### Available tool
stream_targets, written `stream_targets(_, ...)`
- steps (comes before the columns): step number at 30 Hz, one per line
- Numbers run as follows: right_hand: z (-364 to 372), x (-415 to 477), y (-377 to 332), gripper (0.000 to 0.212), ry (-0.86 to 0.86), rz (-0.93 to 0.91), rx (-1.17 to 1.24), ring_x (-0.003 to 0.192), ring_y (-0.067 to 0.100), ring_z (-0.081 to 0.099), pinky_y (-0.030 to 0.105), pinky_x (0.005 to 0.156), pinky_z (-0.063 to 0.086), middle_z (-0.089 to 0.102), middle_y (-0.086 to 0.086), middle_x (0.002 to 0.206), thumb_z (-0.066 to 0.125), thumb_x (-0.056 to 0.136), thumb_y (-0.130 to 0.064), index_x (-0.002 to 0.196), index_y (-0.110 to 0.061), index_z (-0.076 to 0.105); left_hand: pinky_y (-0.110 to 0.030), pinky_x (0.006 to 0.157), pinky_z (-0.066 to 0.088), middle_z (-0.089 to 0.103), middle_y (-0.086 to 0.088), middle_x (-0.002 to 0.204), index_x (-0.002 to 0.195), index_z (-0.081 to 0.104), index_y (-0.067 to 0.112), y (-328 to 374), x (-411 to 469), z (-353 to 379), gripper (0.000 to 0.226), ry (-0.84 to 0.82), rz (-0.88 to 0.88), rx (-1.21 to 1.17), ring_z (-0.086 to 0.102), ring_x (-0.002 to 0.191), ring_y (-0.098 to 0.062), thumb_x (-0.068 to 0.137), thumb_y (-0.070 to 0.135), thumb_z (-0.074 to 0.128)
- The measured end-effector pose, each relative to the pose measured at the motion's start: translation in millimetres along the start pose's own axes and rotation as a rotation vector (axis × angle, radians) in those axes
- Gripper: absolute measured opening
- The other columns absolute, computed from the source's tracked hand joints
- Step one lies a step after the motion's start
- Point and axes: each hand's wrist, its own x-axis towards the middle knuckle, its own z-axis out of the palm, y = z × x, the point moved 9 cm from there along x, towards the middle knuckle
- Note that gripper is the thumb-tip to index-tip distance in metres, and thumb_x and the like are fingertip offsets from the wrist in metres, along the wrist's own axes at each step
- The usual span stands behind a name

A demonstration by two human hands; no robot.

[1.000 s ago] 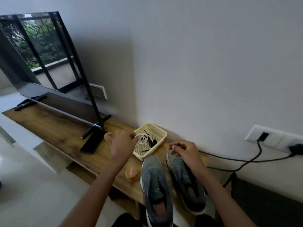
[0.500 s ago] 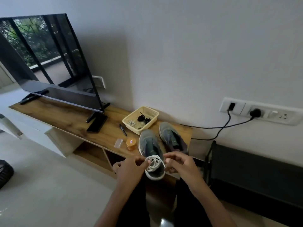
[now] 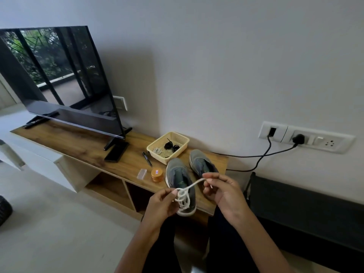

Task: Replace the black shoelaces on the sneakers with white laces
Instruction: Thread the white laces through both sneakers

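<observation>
Both hands work a coiled white cotton shoelace [image 3: 184, 200] in the air just in front of the near shoe. The left hand [image 3: 163, 201] pinches the bundle of loops, the right hand [image 3: 222, 192] pinches a free end, and one strand runs taut between them. Beyond, the long wood-grain surface [image 3: 78, 146] carries a black flat-screen television [image 3: 59, 75] and the pair of grey fabric sneakers [image 3: 178, 174], side by side with no laces that I can make out. It also carries a pale yellow plastic mesh basket [image 3: 157, 143], which holds the bundled black laces [image 3: 170, 145] and a second small white coil [image 3: 157, 150]. The likely trouble is the bundle itself: pulling the end while the loops are still pinched could cinch them into a knot, and a loose pinch could drop the lace to the floor. Half a second ago the hands were close together around a compact coil; since then the right hand has drawn the end out to the side, so the unwinding has begun.
</observation>
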Motion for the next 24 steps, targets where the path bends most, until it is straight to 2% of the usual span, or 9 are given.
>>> stream_targets(2, -3, 6, -1, 0.017, 0.007, 0.051, 0.191, 0.06, 0.016, 0.058, 0.026, 0.061, 0.053, 0.06, 0.011, 0.068, 0.052, 0.08, 0.008, 0.085, 0.004, 0.067, -0.034, 0.071, 0.057, 0.069, -0.017, 0.093, 0.103, 0.064, 0.005, -5, 5, 0, 0.016, 0.007, -0.066, -0.162, 0.067, 0.081, -0.025, 0.094, 0.014, 0.053)
stream_targets(6, -14, 20, -18, 0.026, 0.021, 0.066, 0.441, 0.061, 0.017, 0.059, 0.029, 0.065, 0.057, 0.06, 0.012, 0.069, 0.046, 0.071, 0.006, 0.075, 0.003, 0.072, -0.034, 0.069, 0.055, 0.064, -0.013, 0.086, 0.101, 0.062, 0.007, 7, 20, -11, 0.016, 0.109, -0.033, -0.283, 0.062, 0.075, -0.021, 0.097, 0.015, 0.048)
stream_targets(10, -23, 31, -52, 0.031, 0.025, -0.039, 0.414, 0.062, 0.017, 0.063, 0.028, 0.069, 0.058, 0.062, 0.011, 0.069, 0.045, 0.069, 0.013, 0.079, 0.002, 0.072, -0.031, 0.057, 0.052, 0.062, -0.005, 0.069, 0.09, 0.058, 0.008, 29, 35, -17, 0.022, 0.122, 0.0, -0.372, 0.059, 0.061, -0.016, 0.1, 0.02, 0.042)
stream_targets(14, -38, 42, -75, 0.022, 0.065, -0.121, 0.388, 0.068, 0.015, 0.066, 0.027, 0.075, 0.058, 0.066, 0.008, 0.074, 0.053, 0.075, 0.006, 0.092, -0.001, 0.065, -0.023, 0.041, 0.045, 0.065, -0.007, 0.074, 0.088, 0.056, 0.01, 31, 58, -27, 0.021, 0.13, -0.033, -0.405, 0.059, 0.064, -0.018, 0.099, 0.019, 0.04)
stream_targets(17, -56, 52, -85, 0.012, 0.12, -0.18, 0.389, 0.07, 0.013, 0.068, 0.026, 0.075, 0.058, 0.068, 0.005, 0.074, 0.054, 0.084, 0.0, 0.089, -0.005, 0.063, -0.016, 0.033, 0.028, 0.071, -0.011, 0.082, 0.095, 0.051, 0.007, 29, 74, -35, 0.019, 0.113, -0.035, -0.285, 0.063, 0.068, -0.021, 0.099, 0.018, 0.036)
stream_targets(19, -71, 58, -92, 0.016, 0.159, -0.203, 0.4, 0.069, 0.011, 0.068, 0.025, 0.074, 0.058, 0.068, 0.003, 0.072, 0.052, 0.091, -0.005, 0.085, -0.007, 0.066, -0.015, 0.031, 0.023, 0.07, -0.011, 0.073, 0.09, 0.054, 0.005, 31, 79, -39, 0.025, 0.114, -0.007, -0.106, 0.057, 0.05, -0.013, 0.101, 0.017, 0.035)
stream_targets(21, -85, 65, -102, 0.025, 0.18, -0.224, 0.401, 0.068, 0.008, 0.067, 0.025, 0.072, 0.057, 0.069, 0.001, 0.071, 0.052, 0.093, -0.009, 0.077, -0.012, 0.072, -0.013, 0.031, 0.024, 0.068, -0.01, 0.071, 0.091, 0.057, 0.005, 38, 81, -44, 0.028, 0.135, 0.037, 0.084, 0.05, 0.037, -0.006, 0.102, 0.018, 0.035)
stream_targets(22, -91, 67, -108, 0.029, 0.19, -0.237, 0.387, 0.068, 0.007, 0.067, 0.024, 0.072, 0.057, 0.068, -0.001, 0.071, 0.052, 0.093, -0.011, 0.074, -0.014, 0.073, -0.013, 0.033, 0.027, 0.068, -0.009, 0.073, 0.092, 0.058, 0.005, 39, 85, -48, 0.028, 0.145, 0.049, 0.154, 0.052, 0.038, -0.006, 0.102, 0.018, 0.036)
stream_targets(24, -105, 71, -119, 0.028, 0.222, -0.256, 0.34, 0.065, 0.005, 0.064, 0.022, 0.07, 0.056, 0.067, -0.004, 0.07, 0.053, 0.093, -0.013, 0.074, -0.018, 0.073, -0.017, 0.044, 0.037, 0.068, -0.006, 0.073, 0.09, 0.062, 0.009, 41, 91, -58, 0.029, 0.184, 0.1, 0.305, 0.058, 0.053, -0.013, 0.101, 0.022, 0.039)
